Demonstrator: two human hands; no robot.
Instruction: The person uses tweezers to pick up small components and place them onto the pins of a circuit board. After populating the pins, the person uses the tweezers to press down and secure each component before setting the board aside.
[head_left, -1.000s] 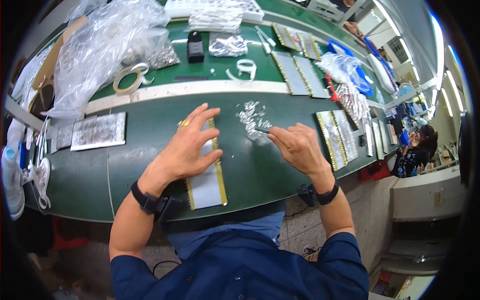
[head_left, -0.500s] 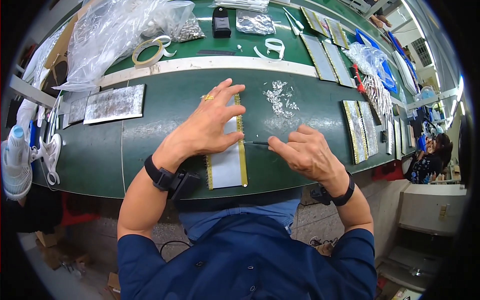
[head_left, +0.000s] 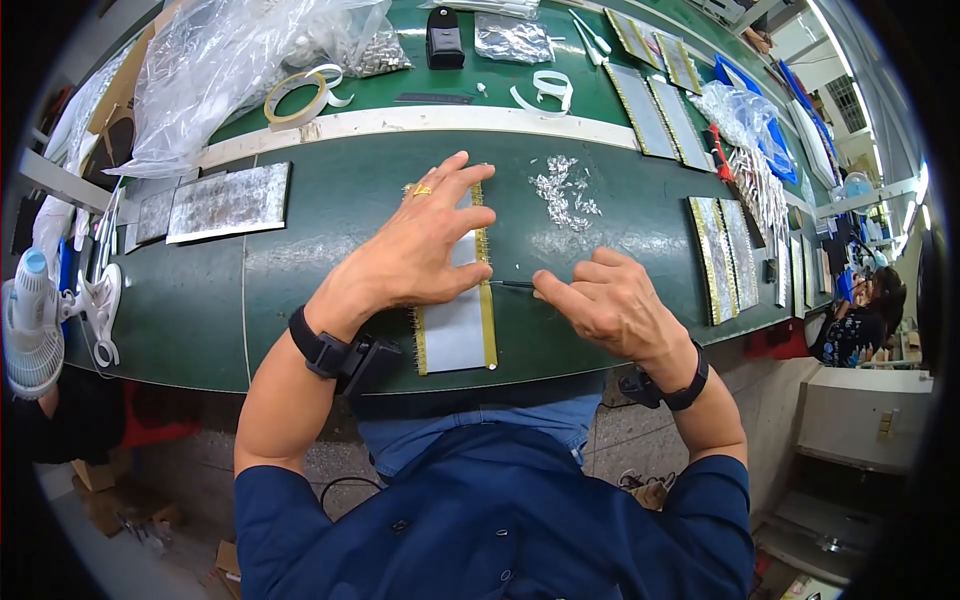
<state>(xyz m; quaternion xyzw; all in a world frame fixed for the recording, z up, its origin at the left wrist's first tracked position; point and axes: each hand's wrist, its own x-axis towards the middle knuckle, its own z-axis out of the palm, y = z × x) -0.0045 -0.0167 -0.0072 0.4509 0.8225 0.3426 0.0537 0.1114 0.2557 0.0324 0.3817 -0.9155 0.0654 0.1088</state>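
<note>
Flat on the green bench lies a narrow panel [head_left: 455, 338], whitish in the middle, with yellow strips and small pins along its long sides. My left hand [head_left: 425, 240] rests over its upper part, fingers spread, thumb at the right-hand strip. A slim dark pointed tool [head_left: 514, 285], whose exact kind I cannot make out, is gripped in my right hand [head_left: 605, 305]. Its tip meets the panel's right edge beside my left thumb. Beyond my right hand is a scatter of small shiny silvery pieces [head_left: 565, 195].
Similar yellow-edged panels [head_left: 722, 262] lie at the right, with more panels [head_left: 655, 112] farther back. Dark-smeared plates [head_left: 229, 205] sit at the left, near a white clip-on fan [head_left: 35, 325]. Behind a pale strip are a tape roll [head_left: 296, 101], a black pouch [head_left: 445, 40] and plastic bags [head_left: 215, 85].
The whole view has shifted very slightly. My hands, the tool and the panel keep the same positions relative to each other.
</note>
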